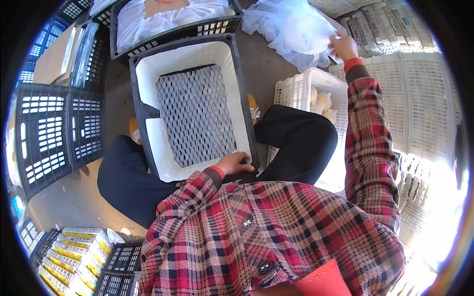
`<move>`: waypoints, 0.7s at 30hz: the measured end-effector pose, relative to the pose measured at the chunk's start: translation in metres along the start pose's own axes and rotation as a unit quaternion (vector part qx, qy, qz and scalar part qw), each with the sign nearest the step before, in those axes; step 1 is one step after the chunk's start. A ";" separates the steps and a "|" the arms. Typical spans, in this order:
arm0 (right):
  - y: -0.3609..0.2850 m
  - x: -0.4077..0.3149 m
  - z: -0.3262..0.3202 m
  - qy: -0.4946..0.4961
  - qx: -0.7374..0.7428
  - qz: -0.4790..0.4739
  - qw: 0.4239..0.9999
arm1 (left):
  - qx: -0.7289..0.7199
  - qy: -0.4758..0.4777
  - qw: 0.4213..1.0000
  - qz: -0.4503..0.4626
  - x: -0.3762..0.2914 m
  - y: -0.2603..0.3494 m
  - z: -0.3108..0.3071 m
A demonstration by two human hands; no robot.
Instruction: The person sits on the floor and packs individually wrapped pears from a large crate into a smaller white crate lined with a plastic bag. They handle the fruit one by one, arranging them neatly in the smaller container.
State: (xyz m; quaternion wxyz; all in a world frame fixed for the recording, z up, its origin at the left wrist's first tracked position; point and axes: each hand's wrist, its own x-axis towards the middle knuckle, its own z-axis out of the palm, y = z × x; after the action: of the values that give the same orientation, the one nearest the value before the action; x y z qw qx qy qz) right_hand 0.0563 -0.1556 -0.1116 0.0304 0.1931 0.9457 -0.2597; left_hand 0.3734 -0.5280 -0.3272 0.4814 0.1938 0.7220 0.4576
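A black plastic crate [237, 70] stands between my knees. White lining sheets [185, 55] cover its inner walls, and a grey slotted foam pad [196, 114] lies on its bottom. My left hand [237, 163] grips the crate's near right corner, fingers over the lined rim. Out to the upper right, my right hand [344, 46] is at the edge of a heap of thin translucent plastic bags [296, 29]. Its fingers seem to touch the film, but whether they pinch it is unclear.
Beside my right knee stands a white plastic crate [289, 90] with several net-wrapped round fruits [322, 101]. A film-covered crate [174, 24] sits beyond the lined one. Stacked black crates [68, 129] are at left, stacked white crates [400, 81] at right.
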 end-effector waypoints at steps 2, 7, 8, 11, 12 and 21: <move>-0.011 -0.002 0.002 0.136 0.198 -0.023 0.970 | -0.016 0.006 1.000 0.010 0.000 -0.007 0.003; -0.051 -0.112 0.076 -0.073 -0.103 -0.496 0.859 | -0.065 0.030 0.997 0.019 0.012 -0.024 0.014; -0.055 -0.148 0.105 -0.168 -0.096 -0.568 0.800 | -0.093 0.040 0.995 -0.004 0.016 -0.026 0.015; -0.051 -0.226 0.153 -0.341 -0.080 -0.562 0.749 | -0.138 0.100 0.985 -0.004 0.025 -0.028 0.012; -0.050 -0.241 0.165 -0.373 -0.104 -0.556 0.735 | -0.211 0.121 0.970 0.004 0.028 -0.027 0.009; -0.033 -0.248 0.155 -0.252 -0.044 -0.471 0.844 | -0.333 0.191 0.923 -0.008 0.037 -0.018 0.008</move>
State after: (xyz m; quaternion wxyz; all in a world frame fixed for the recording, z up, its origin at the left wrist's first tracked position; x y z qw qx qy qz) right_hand 0.2665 -0.3464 -0.1906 0.1501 -0.3497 0.8930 -0.2404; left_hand 0.3664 -0.5060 -0.3624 0.3750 -0.0748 0.6077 0.6960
